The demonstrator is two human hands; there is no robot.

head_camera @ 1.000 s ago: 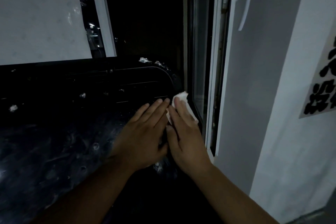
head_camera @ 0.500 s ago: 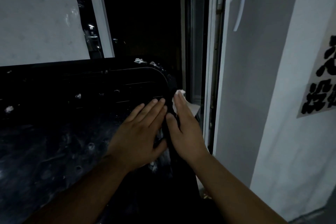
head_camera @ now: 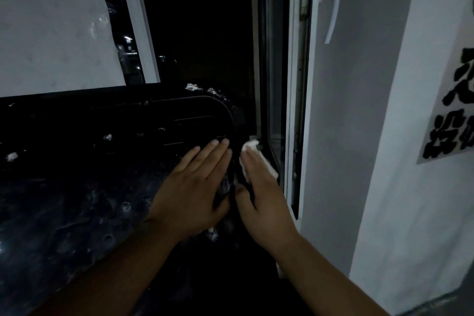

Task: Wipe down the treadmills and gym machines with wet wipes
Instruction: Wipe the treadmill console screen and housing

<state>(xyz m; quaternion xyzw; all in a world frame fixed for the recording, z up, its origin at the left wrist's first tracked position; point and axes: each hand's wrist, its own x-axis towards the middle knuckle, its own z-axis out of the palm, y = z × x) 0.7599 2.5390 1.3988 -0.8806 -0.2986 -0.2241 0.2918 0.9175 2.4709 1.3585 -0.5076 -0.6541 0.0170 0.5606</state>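
Observation:
A black machine surface (head_camera: 77, 213), dusty and speckled with white bits, fills the lower left of the dim head view. My left hand (head_camera: 195, 190) lies flat on its right end with straight fingers. My right hand (head_camera: 261, 195) presses a white wet wipe (head_camera: 252, 155) against the machine's right edge, fingers straight over it. The wipe shows beyond my fingertips and along the outer side of the hand. Both hands lie side by side, almost touching.
A white window frame (head_camera: 295, 110) with a handle (head_camera: 332, 7) stands right beside my right hand. A grey wall (head_camera: 359, 136) and a sign with black characters (head_camera: 451, 110) are on the right. A pale panel (head_camera: 51, 28) and dark window glass lie behind the machine.
My right hand slid the wipe a little forward and back along the machine's right edge; more of the wipe shows now than half a second ago. The left hand stays flat.

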